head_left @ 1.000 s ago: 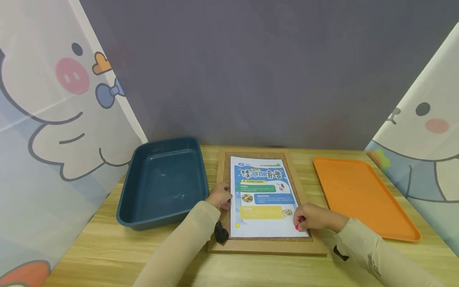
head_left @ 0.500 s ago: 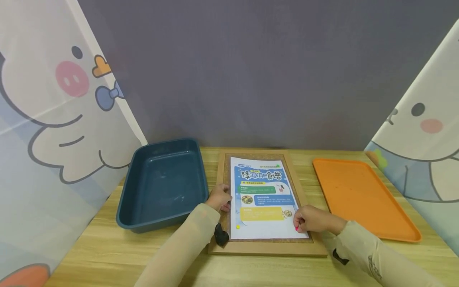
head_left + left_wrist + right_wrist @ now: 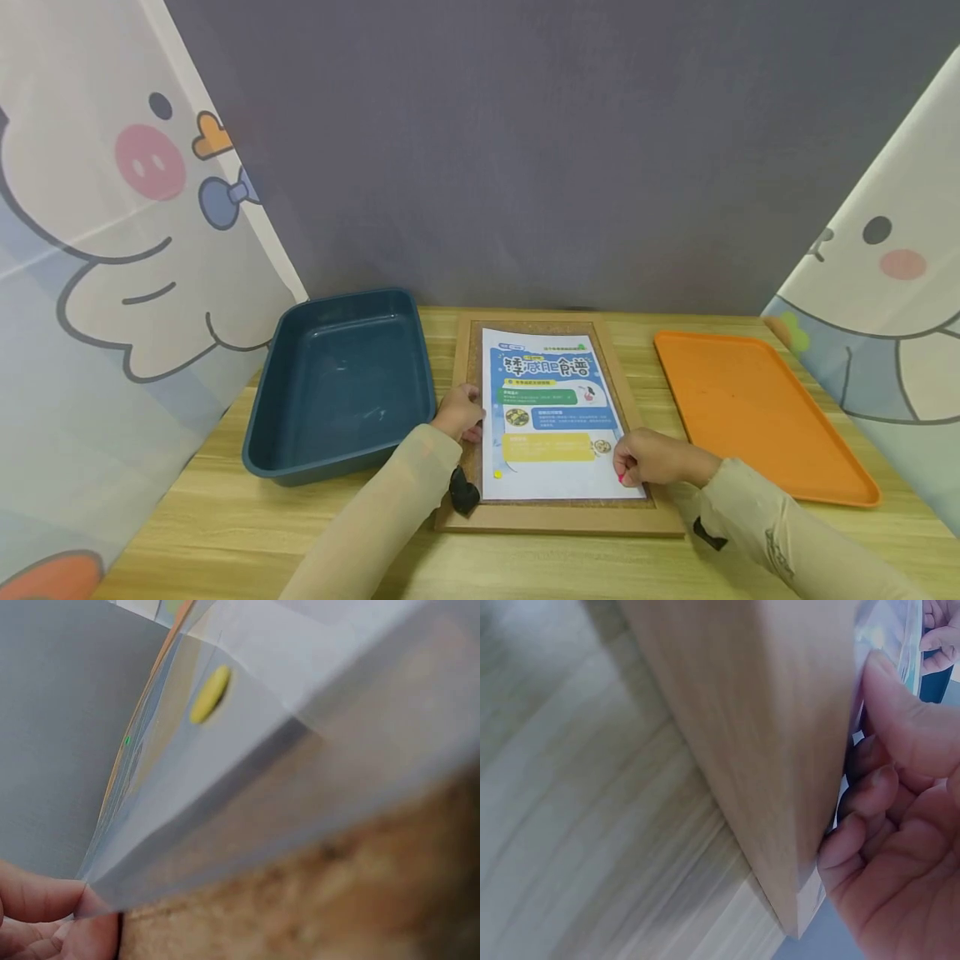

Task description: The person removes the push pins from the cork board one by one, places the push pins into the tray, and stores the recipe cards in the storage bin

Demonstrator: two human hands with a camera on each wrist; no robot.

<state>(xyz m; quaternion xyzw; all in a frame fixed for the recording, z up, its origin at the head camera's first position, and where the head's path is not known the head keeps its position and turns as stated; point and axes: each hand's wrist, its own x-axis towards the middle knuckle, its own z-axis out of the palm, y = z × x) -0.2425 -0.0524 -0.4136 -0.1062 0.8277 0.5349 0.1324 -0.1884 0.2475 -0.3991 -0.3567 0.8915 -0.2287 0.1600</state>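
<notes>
Next to nothing has moved since the earlier frame: the right hand pinches a pink pin at the poster's five o'clock corner, while the left hand's fingers pinch the poster's nine o'clock edge. The poster lies on the corkboard; the yellow pin at seven o'clock looks done, the pink one unfinished. Fingers mostly hide the pink pin, and I cannot tell whether pins hold the eleven and one o'clock corners.
</notes>
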